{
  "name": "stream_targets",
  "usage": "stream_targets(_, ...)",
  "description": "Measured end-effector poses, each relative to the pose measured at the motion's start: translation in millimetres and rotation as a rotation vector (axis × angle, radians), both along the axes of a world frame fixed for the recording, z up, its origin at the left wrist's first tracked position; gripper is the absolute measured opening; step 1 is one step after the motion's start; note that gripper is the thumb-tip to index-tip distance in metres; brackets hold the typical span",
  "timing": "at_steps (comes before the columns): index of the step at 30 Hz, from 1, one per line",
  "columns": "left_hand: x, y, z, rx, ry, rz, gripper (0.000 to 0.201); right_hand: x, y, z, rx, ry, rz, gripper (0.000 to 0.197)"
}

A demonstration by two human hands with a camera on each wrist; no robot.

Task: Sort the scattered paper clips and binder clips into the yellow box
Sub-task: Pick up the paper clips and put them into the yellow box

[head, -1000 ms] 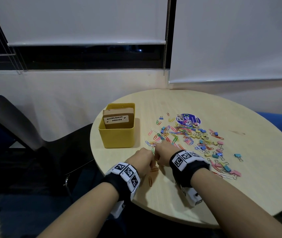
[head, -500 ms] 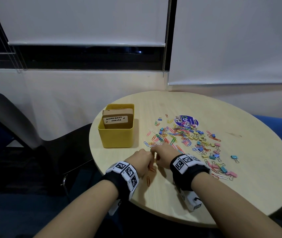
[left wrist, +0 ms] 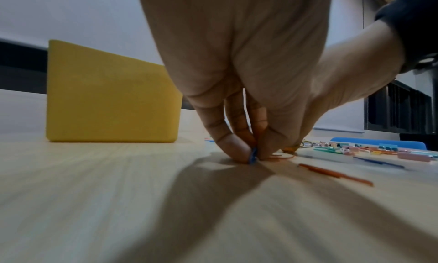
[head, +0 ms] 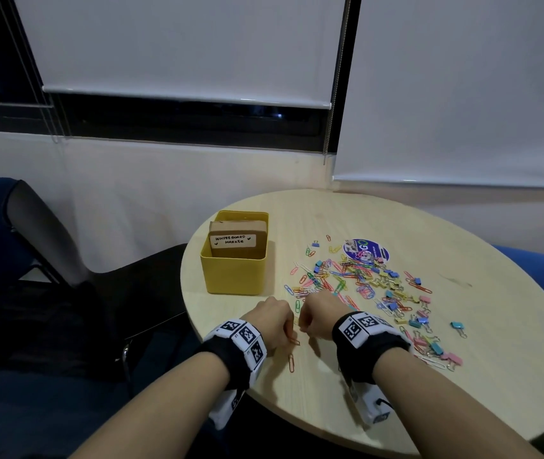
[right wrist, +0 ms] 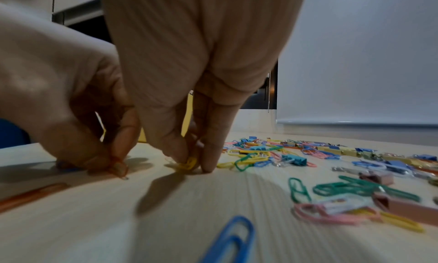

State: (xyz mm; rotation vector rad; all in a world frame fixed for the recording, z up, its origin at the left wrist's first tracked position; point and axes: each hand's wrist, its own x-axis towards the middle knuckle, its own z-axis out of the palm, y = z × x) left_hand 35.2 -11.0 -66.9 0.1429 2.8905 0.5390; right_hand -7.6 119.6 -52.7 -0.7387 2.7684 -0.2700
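Note:
A yellow box (head: 235, 274) stands at the table's left, with a brown cardboard holder inside. Coloured paper clips and binder clips (head: 360, 283) lie scattered to its right. My left hand (head: 272, 318) is down on the table in front of the box, fingertips pinching a blue paper clip (left wrist: 253, 156). My right hand (head: 317, 314) sits right beside it, fingertips pinching a yellow paper clip (right wrist: 189, 163) against the tabletop. An orange paper clip (head: 291, 362) lies just behind my left hand.
The round wooden table (head: 462, 385) stands against a white wall. A round blue sticker (head: 365, 250) lies behind the clip pile. A dark chair (head: 65, 266) stands to the left, and blue seating (head: 542, 279) to the right. A lone blue binder clip (head: 458, 326) lies at the right.
Both hands have drawn slightly back toward me from the edge of the pile, staying side by side on the table with fingers curled.

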Motion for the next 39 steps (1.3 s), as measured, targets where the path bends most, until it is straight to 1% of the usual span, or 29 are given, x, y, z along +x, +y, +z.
stream_targets(3,-5,-14,18,0.011,0.053,0.011,0.014,-6,-9,14,-0.062,0.04,0.008,0.023)
stream_targets(7,-20,-46,67,0.031,0.227,0.046,0.01,-26,-31,44,-0.198,0.16,-0.005,0.028)
stream_targets(9,-29,-64,89,0.012,0.296,0.093,0.008,-39,-45,58,-0.253,0.218,-0.018,0.03)
stream_targets(11,-40,-83,103,0.001,0.35,0.16,0.006,-51,-59,70,-0.292,0.251,-0.022,0.028)
stream_targets(13,-51,-96,109,0.008,0.374,0.197,0.01,-61,-72,78,-0.298,0.276,-0.003,0.026)
stream_targets(15,-63,-106,108,0.005,0.36,0.218,0.014,-72,-84,80,-0.289,0.283,0.017,0.025)
stream_targets(18,-80,-117,98,-0.01,0.336,0.225,0.011,-87,-98,75,-0.28,0.244,0.04,0.028)
stream_targets(22,-97,-126,84,-0.026,0.246,0.183,0.011,-99,-106,69,-0.26,0.178,0.097,0.03)
stream_targets(26,-107,-130,76,-0.046,0.16,0.146,0.018,-106,-106,66,-0.223,0.124,0.119,0.032)
stream_targets(32,-98,-128,66,-0.066,0.039,0.108,0.025,-102,-102,63,-0.213,0.066,0.095,0.028)
stream_targets(36,-82,-128,66,-0.08,0.02,0.1,0.027,-85,-98,65,-0.195,0.046,0.145,0.028)
stream_targets(38,-74,-127,69,-0.094,0.001,0.069,0.024,-76,-95,66,-0.167,0.039,0.172,0.028)
stream_targets(39,-72,-128,71,-0.089,0.021,0.065,0.018,-72,-94,66,-0.161,0.03,0.182,0.028)
